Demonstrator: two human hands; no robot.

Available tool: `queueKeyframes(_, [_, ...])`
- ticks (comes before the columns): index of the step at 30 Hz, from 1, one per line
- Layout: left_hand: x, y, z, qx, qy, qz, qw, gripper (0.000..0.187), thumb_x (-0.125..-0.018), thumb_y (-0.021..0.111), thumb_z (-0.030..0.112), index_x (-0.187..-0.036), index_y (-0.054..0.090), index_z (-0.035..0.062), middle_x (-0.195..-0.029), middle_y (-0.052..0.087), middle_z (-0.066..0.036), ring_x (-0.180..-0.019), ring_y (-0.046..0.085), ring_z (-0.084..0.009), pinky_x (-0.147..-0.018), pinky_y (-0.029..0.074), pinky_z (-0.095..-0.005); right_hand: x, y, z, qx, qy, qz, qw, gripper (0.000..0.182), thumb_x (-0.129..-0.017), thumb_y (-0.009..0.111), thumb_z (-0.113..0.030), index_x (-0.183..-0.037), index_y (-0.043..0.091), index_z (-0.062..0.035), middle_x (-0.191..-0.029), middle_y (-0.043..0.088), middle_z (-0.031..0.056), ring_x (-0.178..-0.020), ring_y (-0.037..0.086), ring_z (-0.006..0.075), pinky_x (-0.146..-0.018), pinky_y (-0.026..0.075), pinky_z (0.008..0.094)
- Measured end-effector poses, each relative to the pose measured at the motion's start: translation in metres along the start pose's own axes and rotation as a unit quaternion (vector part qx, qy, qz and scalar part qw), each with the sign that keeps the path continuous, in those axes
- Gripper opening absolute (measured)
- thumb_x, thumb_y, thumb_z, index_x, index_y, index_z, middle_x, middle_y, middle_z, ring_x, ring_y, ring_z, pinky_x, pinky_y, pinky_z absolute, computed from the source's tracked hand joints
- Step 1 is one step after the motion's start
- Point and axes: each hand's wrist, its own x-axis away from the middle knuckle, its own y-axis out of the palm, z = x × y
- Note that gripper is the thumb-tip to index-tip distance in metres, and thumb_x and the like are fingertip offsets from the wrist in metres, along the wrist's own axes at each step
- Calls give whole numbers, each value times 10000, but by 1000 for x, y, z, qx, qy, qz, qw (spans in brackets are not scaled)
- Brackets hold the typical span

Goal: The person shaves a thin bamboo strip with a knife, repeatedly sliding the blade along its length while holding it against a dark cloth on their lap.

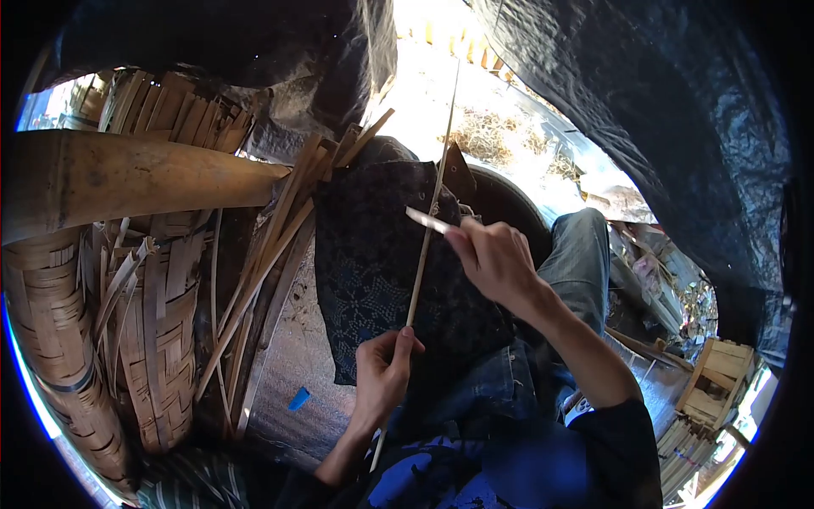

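Observation:
A long, thin bamboo strip (421, 270) runs lengthwise over my lap, its far end reaching toward the bright opening. My left hand (383, 370) is closed around its lower part, thumb and forefinger pinching it. Farther up, my right hand (500, 260) grips a knife (426, 220), whose pale, shiny blade lies across the strip in this view. Fingers and palm hide the knife's handle. Under the strip, a dark patterned cloth (360, 284) covers my legs.
On the left, a thick bamboo pole (144, 180) juts in above woven bamboo baskets (157, 339). Split bamboo slats (270, 263) lean beside the cloth. A blue scrap (299, 398) lies on the floor. Black plastic sheeting (670, 110) hangs at right; a wooden crate (716, 382) stands below.

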Motion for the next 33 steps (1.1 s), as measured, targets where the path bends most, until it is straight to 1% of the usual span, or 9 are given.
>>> queueKeyframes(2, [-3,-2,5,25,-20,-19,999,397,-984,509,270,-759,653,-24,-518,471,41,-475,387,-21,-443,258,-239,23,-5,-14,-39,-8,-36,999,475,-973,483,-405,-676,574,-46,-488,556,148,-468,619,320,-422,493,409])
queueKeyframes(4, [-6,0,3,2,7,-6,1000,397,-983,513,270,-756,653,-24,-522,493,26,-478,406,-31,-447,279,-243,45,-5,-23,-22,-45,-158,986,494,-971,478,-432,-668,569,-53,-482,557,145,-456,617,319,-420,490,412])
queueKeyframes(8, [-4,1,0,-71,55,14,996,401,-979,521,271,-744,652,-26,-536,548,-17,-495,457,-57,-464,333,-254,47,8,-21,-4,3,-159,987,464,-962,496,-417,-674,545,-56,-503,558,160,-513,621,354,-458,489,447])
queueKeyframes(16, [13,-1,1,-68,54,1,996,412,-982,515,263,-720,638,-30,-509,476,0,-486,395,-43,-455,283,-257,-10,31,33,115,-32,-7,993,482,-972,480,-423,-651,574,-76,-515,592,130,-512,653,285,-427,514,374])
queueKeyframes(19, [32,-12,4,-75,30,-9,997,413,-984,514,261,-712,631,-26,-509,461,18,-486,374,-37,-451,262,-254,-32,37,56,171,31,40,984,480,-991,449,-406,-675,575,-67,-520,593,131,-482,638,272,-401,501,372])
queueKeyframes(22, [40,-22,-4,-70,-15,-10,997,408,-984,515,261,-711,630,-19,-516,456,38,-493,366,-26,-451,246,-245,-40,26,68,46,75,72,993,425,-991,475,-346,-699,557,-48,-510,552,166,-497,615,334,-425,471,421])
queueKeyframes(24, [40,-24,-4,-41,-47,4,998,404,-984,515,261,-715,632,-16,-520,453,48,-497,363,-20,-452,238,-241,-26,19,55,-3,72,69,995,435,-996,461,-355,-701,549,-48,-515,550,165,-482,602,340,-419,451,428])
queueKeyframes(29, [28,-21,-10,-30,-9,-5,1000,392,-983,513,254,-732,646,-16,-520,447,55,-494,353,-14,-449,229,-240,12,21,22,14,-60,-79,995,451,-978,478,-398,-706,550,-46,-516,555,145,-489,607,327,-437,463,418])
queueKeyframes(33, [40,-23,-9,-68,-1,7,998,399,-977,524,256,-712,642,-18,-505,456,38,-489,361,-18,-444,234,-246,-8,34,30,83,-43,-45,995,470,-976,476,-412,-668,560,-68,-499,560,121,-484,625,291,-440,498,392])
